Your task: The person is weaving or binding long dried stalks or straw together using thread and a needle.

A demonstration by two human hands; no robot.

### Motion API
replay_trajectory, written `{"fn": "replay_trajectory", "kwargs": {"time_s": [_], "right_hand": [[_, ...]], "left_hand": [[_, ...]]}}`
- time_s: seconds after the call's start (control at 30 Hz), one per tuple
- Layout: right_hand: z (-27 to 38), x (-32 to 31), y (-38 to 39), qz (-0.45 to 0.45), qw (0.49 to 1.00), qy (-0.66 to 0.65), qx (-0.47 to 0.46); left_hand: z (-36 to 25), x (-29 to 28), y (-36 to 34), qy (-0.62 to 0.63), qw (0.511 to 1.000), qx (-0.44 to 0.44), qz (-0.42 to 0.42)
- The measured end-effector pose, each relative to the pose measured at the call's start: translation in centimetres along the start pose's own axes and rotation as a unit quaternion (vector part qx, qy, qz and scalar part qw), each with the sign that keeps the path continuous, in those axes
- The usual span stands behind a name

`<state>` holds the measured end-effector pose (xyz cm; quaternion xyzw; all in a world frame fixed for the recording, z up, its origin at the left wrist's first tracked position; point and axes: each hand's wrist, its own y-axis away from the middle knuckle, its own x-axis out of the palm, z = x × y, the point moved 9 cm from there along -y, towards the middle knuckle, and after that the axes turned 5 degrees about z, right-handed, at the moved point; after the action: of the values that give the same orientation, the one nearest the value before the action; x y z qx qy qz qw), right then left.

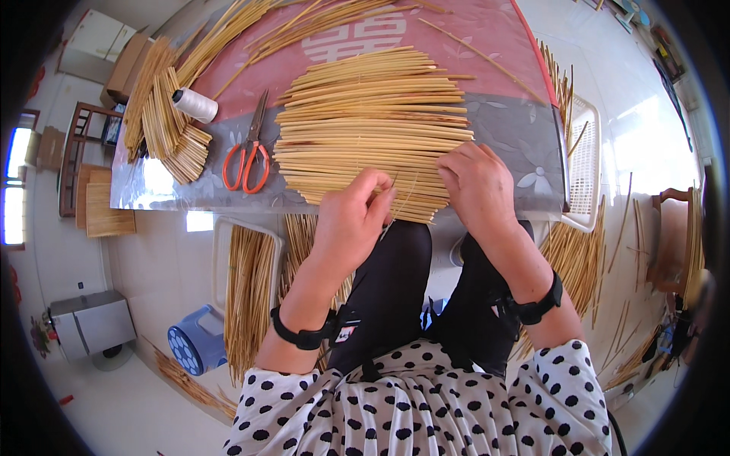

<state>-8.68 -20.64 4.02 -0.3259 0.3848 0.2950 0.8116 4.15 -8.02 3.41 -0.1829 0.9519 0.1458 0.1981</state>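
Observation:
A mat of straw-coloured stalks (372, 125), laid side by side, spreads over the table's near edge. Fine thread lines cross it. My left hand (351, 216) is closed at the mat's near left part, its fingertips pinching a thin, needle-like thing; a pale thread shows just to the right. At the mat's right edge, my right hand (480, 186) pinches stalk ends between thumb and fingers. Left of the mat lie scissors (247, 152) with orange handles, blades pointing away. Beyond them, a spool of white thread (195, 105) rests on its side against bundled stalks (163, 114).
The table (525, 121) has a red and grey covering, with loose stalks (304, 30) at its far side. Below stand a white tray of stalks (251, 296) and a blue stool (198, 338). A white basket (584, 167) adjoins the table's right side.

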Motion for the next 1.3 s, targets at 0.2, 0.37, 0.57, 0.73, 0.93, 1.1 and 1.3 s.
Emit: {"fn": "replay_trajectory", "kwargs": {"time_s": [0.2,0.37,0.57,0.73,0.93,1.1,1.3], "right_hand": [[0.0,0.0,0.4,-0.025,0.999,-0.031,-0.018],[-0.3,-0.1,0.5,-0.031,0.997,-0.062,-0.027],[0.0,-0.1,0.8,-0.026,0.997,-0.059,-0.038],[-0.1,0.0,0.8,-0.023,0.997,-0.066,-0.039],[-0.4,0.0,0.7,-0.016,0.997,-0.077,-0.024],[-0.6,0.0,0.7,-0.013,0.997,-0.077,-0.012],[-0.6,0.2,0.7,-0.017,0.997,-0.076,-0.002]], "left_hand": [[-0.7,1.2,-1.6,-0.176,0.98,0.072,-0.057],[-0.9,1.6,-1.4,-0.215,0.969,0.09,-0.078],[-2.0,1.8,-1.0,-0.262,0.957,0.087,-0.083],[-2.0,1.8,-1.1,-0.265,0.959,0.07,-0.07],[-2.3,1.9,-1.2,-0.283,0.955,0.067,-0.05],[-2.4,1.8,-1.1,-0.278,0.956,0.079,-0.051],[-2.9,1.9,-1.0,-0.302,0.947,0.094,-0.059]]}}
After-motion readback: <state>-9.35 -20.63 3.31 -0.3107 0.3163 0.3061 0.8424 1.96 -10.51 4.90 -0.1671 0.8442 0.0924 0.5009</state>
